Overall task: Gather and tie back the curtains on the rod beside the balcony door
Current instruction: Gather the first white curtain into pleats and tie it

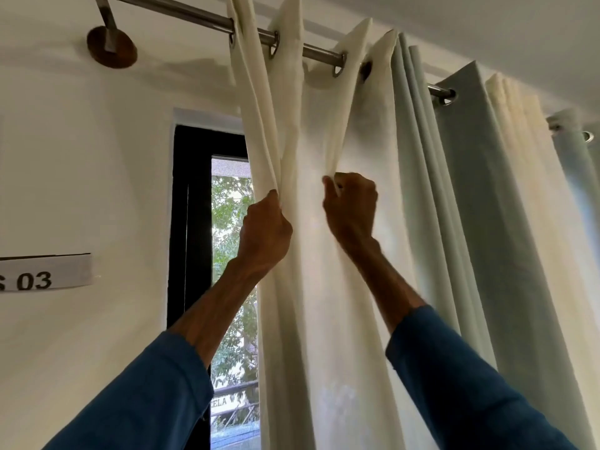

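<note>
The white curtain [341, 287] hangs on the rod [194, 16], its left edge beside the door frame [191, 222]. The left hand [264, 233] has a tight grip on the edge folds. The right hand [350, 206] pinches a fold nearby. Bare rod lies to the left, and a blue curtain [470, 190] crowds the right.

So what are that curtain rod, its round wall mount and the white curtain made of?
The rod is likely brushed steel, grey with a dull sheen. The wall mount is probably varnished wood, brown and glossy. The white curtain is thin woven cloth; daylight glows through it.
</note>
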`<action>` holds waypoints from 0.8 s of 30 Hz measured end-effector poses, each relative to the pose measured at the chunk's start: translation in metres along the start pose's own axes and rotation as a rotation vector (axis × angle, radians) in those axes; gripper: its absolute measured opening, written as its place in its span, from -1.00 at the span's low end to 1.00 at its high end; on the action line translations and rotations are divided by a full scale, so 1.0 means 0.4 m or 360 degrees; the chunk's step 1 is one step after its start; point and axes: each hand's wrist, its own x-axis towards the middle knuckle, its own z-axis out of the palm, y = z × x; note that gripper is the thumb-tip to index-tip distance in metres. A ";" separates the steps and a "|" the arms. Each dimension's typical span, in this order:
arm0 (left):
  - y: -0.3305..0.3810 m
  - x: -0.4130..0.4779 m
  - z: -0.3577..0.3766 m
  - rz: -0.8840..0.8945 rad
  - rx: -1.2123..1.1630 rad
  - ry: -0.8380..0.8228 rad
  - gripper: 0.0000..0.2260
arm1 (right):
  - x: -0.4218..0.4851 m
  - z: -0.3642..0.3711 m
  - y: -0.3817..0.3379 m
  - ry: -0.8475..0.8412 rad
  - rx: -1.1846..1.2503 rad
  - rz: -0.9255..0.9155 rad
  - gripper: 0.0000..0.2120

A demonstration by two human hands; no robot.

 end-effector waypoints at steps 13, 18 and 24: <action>0.038 0.026 -0.049 -0.0629 -0.0553 -0.0248 -0.34 | -0.100 0.008 -0.074 -0.0522 0.0291 -0.0439 -0.85; 0.080 0.044 -0.011 -0.0606 -0.0198 -0.0054 -0.60 | -0.153 -0.053 0.003 -0.0832 0.0558 -0.0474 -0.86; 0.026 0.039 0.005 -0.0492 0.0024 -0.0030 -0.65 | 0.057 -0.134 0.200 0.0099 0.0007 0.0255 -0.58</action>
